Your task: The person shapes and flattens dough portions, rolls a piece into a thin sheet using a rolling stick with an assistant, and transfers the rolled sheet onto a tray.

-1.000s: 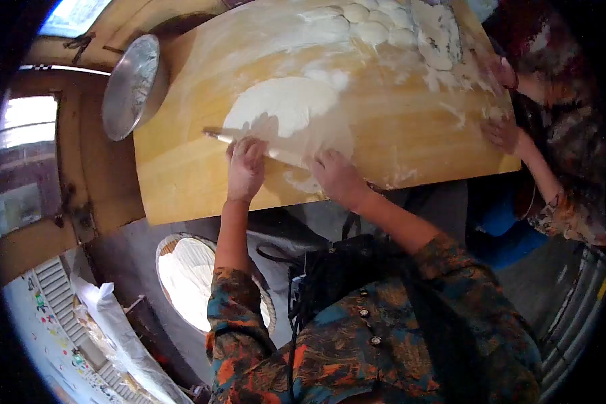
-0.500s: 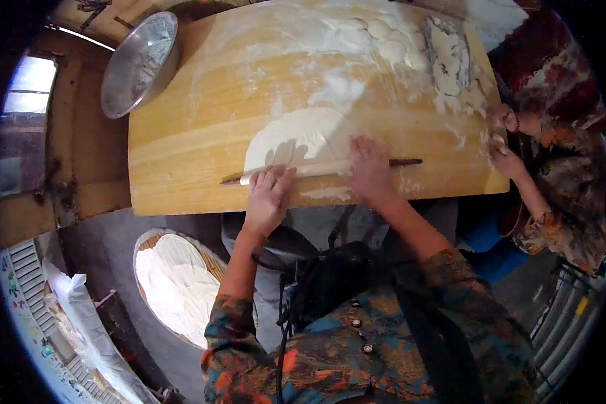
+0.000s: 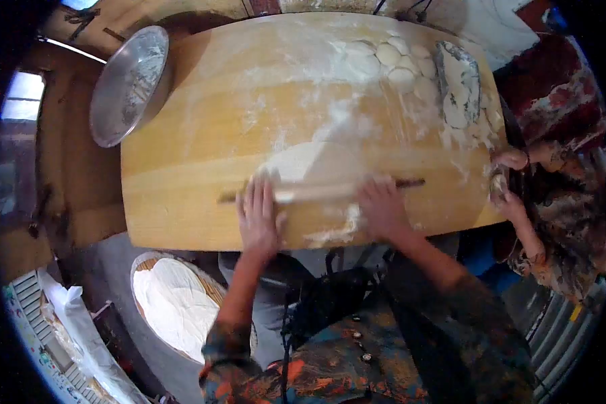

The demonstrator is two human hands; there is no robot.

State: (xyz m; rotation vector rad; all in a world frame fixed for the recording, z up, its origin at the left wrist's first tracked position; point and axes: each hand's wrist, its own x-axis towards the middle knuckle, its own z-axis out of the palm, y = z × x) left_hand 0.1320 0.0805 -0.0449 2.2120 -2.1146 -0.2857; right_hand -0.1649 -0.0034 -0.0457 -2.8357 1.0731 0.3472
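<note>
A rolling pin [image 3: 316, 192] with dark tapered ends lies crosswise near the front of the floured wooden board. Its pale middle is blurred, so I cannot tell whether dough is wrapped round it. My left hand [image 3: 259, 214] grips the pin near its left end, fingers reaching over the top. Toward the other end, my right hand [image 3: 386, 207] is closed over it, smeared a little by motion. Beyond the pin, a thin rounded sheet of dough [image 3: 313, 160] spreads flat on the board, its near edge hidden by the pin.
Several dough rounds [image 3: 402, 79] and a floury tray [image 3: 459, 87] sit at the back right of the board [image 3: 182, 195]. A metal basin [image 3: 129, 87] stands at the left. Below lies a basket [image 3: 212, 286] with dough sheets. Another person's hands [image 3: 512, 182] are at the right edge.
The camera view has tilted, so the board sits lower in the picture. Less of the dough sheet shows beyond the pin. My left fingers have straightened over the pin.
</note>
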